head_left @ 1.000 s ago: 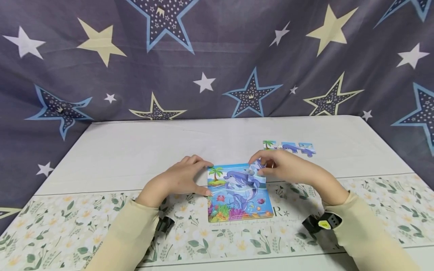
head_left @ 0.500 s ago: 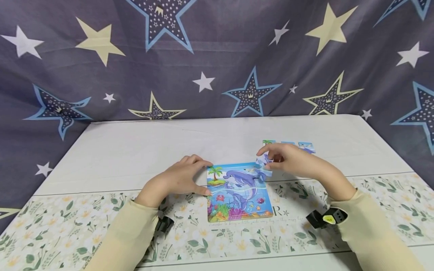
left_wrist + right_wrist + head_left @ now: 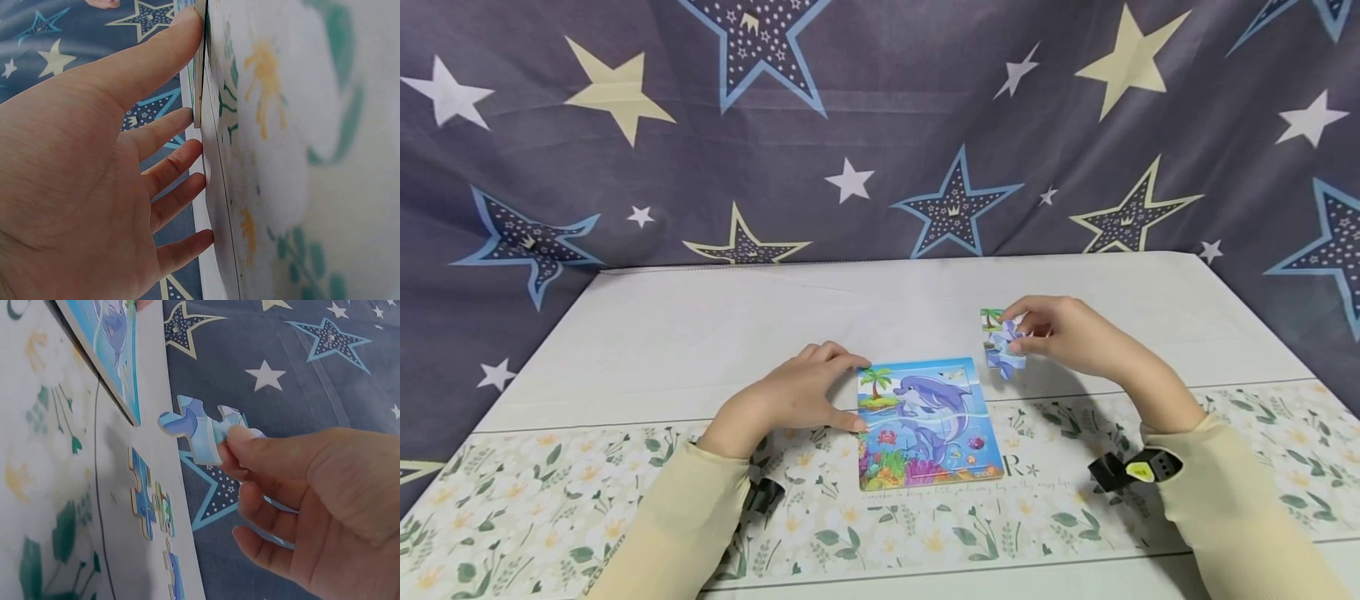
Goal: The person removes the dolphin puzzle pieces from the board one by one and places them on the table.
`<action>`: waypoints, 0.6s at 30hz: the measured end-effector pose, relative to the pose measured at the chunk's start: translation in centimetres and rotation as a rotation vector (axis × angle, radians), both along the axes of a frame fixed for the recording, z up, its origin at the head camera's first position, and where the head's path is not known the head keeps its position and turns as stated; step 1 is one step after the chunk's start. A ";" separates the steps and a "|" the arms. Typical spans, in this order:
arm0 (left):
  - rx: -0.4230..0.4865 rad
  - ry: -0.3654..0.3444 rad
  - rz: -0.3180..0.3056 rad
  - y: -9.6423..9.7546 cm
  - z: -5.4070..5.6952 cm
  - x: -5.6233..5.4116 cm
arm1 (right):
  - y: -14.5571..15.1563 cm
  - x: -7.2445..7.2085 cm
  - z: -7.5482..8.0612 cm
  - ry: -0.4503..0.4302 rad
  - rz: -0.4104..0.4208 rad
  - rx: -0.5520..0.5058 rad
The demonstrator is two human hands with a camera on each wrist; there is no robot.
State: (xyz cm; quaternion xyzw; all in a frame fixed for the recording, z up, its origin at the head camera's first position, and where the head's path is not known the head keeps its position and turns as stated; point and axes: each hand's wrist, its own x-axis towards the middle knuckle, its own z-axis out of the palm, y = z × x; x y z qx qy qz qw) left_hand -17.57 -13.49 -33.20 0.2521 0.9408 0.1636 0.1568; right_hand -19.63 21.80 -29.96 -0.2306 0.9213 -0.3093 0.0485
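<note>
A dolphin jigsaw puzzle board (image 3: 925, 425) with a palm tree and coral lies on the table. My left hand (image 3: 801, 392) rests at its left side, thumb near the middle of that edge and index finger at the far corner. In the left wrist view the thumb (image 3: 156, 62) touches the board's edge and the other fingers are spread. My right hand (image 3: 1067, 337) pinches a blue and purple puzzle piece (image 3: 200, 431) between thumb and fingers, raised off the table beyond the board's right corner. Whether it is a single piece or joined ones, I cannot tell.
Loose puzzle pieces lie beyond the board: a palm tree piece (image 3: 991, 317) and a blue piece (image 3: 142, 494); my right hand hides others in the head view. A floral runner (image 3: 625, 483) crosses the white table (image 3: 737, 325). A starry curtain (image 3: 880, 108) hangs behind.
My right hand has lifted the puzzle piece off the board's upper right part and carried it right and away, over the loose pieces. The left hand has stayed at the board.
</note>
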 end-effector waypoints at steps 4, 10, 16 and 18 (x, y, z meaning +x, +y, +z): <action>0.001 -0.002 -0.002 0.0 0.0 0.0 | 0.5 -0.2 0.0 0.015 -0.053 0.013; 0.002 -0.004 -0.002 0.0 0.0 0.0 | 1.2 -0.7 -0.3 0.040 -0.105 0.029; 0.003 -0.003 0.003 0.0 0.0 -0.1 | 1.9 -1.2 -0.8 0.016 -0.133 0.033; 0.004 -0.005 0.007 0.0 0.0 -0.1 | 2.3 -1.4 -1.0 0.010 -0.137 0.035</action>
